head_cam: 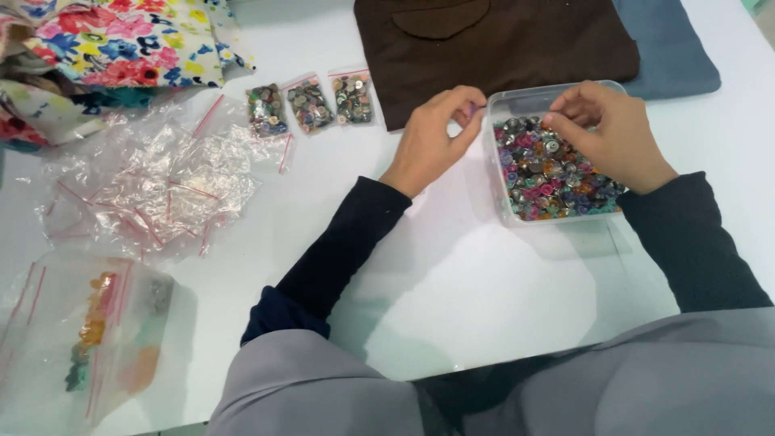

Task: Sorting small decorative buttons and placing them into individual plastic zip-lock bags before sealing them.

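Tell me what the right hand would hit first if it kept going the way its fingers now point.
The right hand points down-left into the clear plastic box. It would probably meet the mixed coloured buttons first; its fingertips seem already at them, though depth is unclear.

A sewing or craft workroom, by the look of it: a white table (452,282) spread with haberdashery. There's a clear plastic box (517,101) heaped with mixed coloured buttons (549,182), three small zip bags of sorted buttons (310,105) lined up near the far edge, and a crumpled pile of empty zip bags (153,190) beside them. Cloth frames it all: floral print fabric (121,40) at the far left corner, a brown piece of fabric (500,40) and a blue-grey one (674,48) lying flat at the back
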